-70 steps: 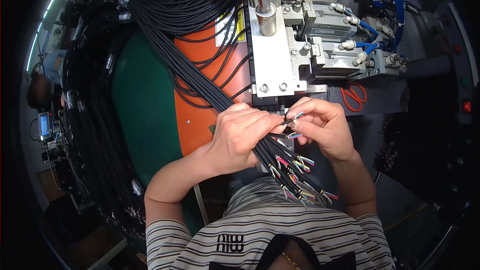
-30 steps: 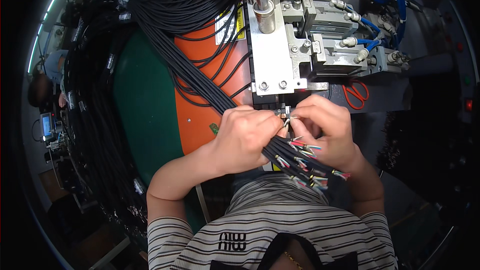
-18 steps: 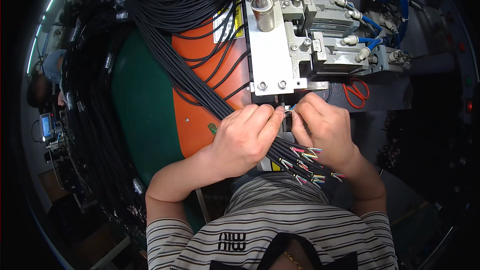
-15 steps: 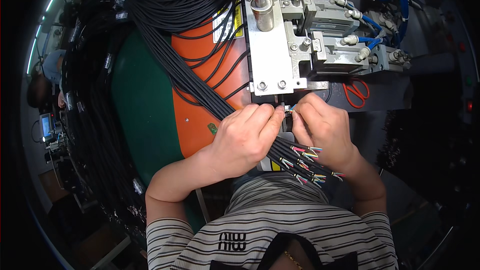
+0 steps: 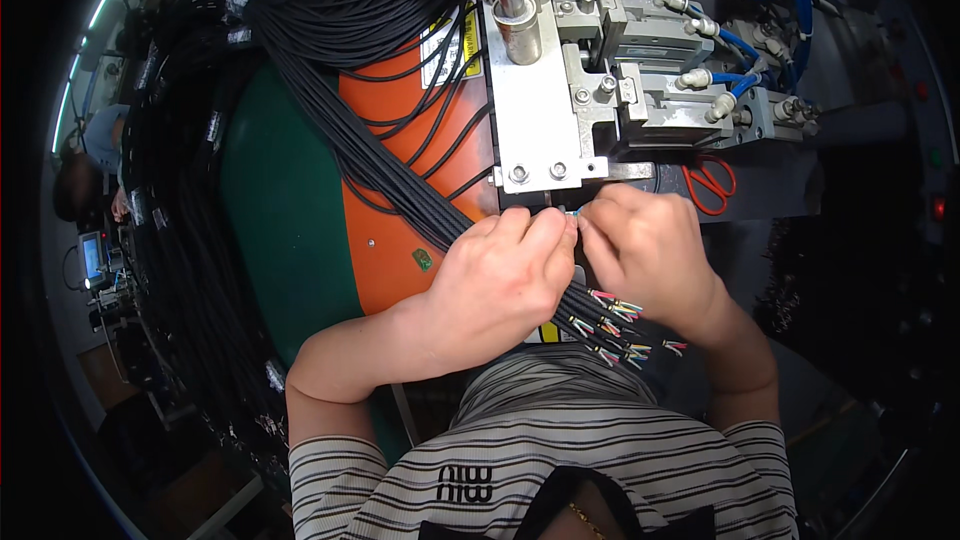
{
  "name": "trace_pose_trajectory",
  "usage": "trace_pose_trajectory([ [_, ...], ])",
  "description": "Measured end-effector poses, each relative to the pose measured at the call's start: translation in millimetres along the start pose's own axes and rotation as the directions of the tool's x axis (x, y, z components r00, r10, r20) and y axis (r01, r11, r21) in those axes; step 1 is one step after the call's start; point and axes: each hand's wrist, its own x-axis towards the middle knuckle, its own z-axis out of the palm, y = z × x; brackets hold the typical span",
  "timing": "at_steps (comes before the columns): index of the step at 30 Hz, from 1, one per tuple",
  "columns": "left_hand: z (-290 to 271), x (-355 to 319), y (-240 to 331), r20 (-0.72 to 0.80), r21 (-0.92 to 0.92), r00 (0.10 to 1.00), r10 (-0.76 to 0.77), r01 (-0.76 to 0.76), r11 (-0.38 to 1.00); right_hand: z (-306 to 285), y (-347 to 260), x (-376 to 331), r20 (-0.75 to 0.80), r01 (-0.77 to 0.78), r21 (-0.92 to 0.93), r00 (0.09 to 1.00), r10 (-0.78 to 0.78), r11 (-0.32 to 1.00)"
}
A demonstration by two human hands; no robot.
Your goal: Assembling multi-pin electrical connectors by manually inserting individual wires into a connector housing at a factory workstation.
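My left hand is closed, with thumb and forefinger pinched just below the front edge of the metal block. My right hand is closed too, its fingertips meeting the left ones. Thin coloured wires show as a speck of blue between them; the small white part seen there earlier is mostly hidden by the fingers. Under my left hand runs a thick bundle of black cables. Its cut ends fan out below my hands, each with short red, white, blue and yellow wires bared.
Pneumatic cylinders with blue air hoses stand at the upper right. Red-handled scissors lie beside them. An orange machine cover and a green surface are at left. Further black cables hang at far left, near another person.
My fingertips have drawn closer together, covering the white part and most of the wires. My left hand has turned slightly, and the view has shifted a little.
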Motion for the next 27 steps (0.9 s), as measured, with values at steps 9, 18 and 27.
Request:
trace_pose_trajectory([
  [9,-2.3,-1.6,-4.4,-0.014,-0.074,0.999,-0.043,0.042,0.996,18.1,-3.1,-6.7,-0.359,0.057,0.096,0.933,-0.019,0.994],
  [18,3.1,-38.0,-24.0,-0.113,-0.245,0.967,-0.228,0.196,0.950,16.2,4.4,-17.0,-0.029,-0.236,0.529,0.955,0.295,0.815],
  [27,-2.9,-22.6,-17.2,-0.245,-0.299,0.959,-0.146,0.068,0.952,15.0,-18.0,-19.1,-0.130,0.003,0.811,0.976,0.176,0.585],
])
